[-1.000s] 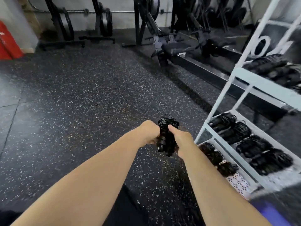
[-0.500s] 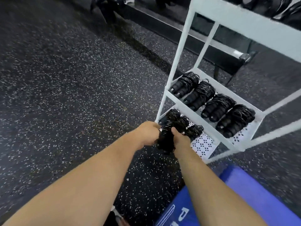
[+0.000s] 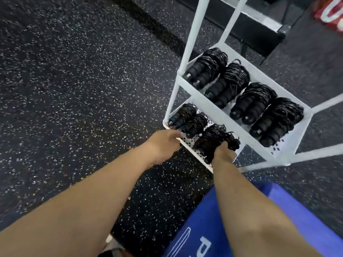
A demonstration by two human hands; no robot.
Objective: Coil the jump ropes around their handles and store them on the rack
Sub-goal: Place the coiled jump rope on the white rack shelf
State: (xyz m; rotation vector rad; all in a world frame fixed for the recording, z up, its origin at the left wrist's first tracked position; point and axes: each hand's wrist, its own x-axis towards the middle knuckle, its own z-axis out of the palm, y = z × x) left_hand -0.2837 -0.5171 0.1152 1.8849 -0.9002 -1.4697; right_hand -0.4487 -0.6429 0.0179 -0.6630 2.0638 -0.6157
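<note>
A white metal rack (image 3: 220, 112) stands on the gym floor at the right. My right hand (image 3: 223, 154) grips a coiled black jump rope (image 3: 213, 140) and holds it over the perforated bottom shelf, next to two coiled ropes (image 3: 189, 119) lying there. My left hand (image 3: 163, 143) is off the rope, fingers loosely curled at the bottom shelf's front edge, holding nothing. The shelf above carries several coiled black ropes (image 3: 246, 97) in a row.
Black speckled rubber flooring (image 3: 83, 89) spreads to the left. A blue mat with white lettering (image 3: 241, 229) lies under my right forearm. A dark bench frame (image 3: 259, 28) and a red object (image 3: 330, 12) sit behind the rack.
My view has dropped toward the rack. The coiled rope moved from in front of me down to the bottom shelf, and my left hand came off it.
</note>
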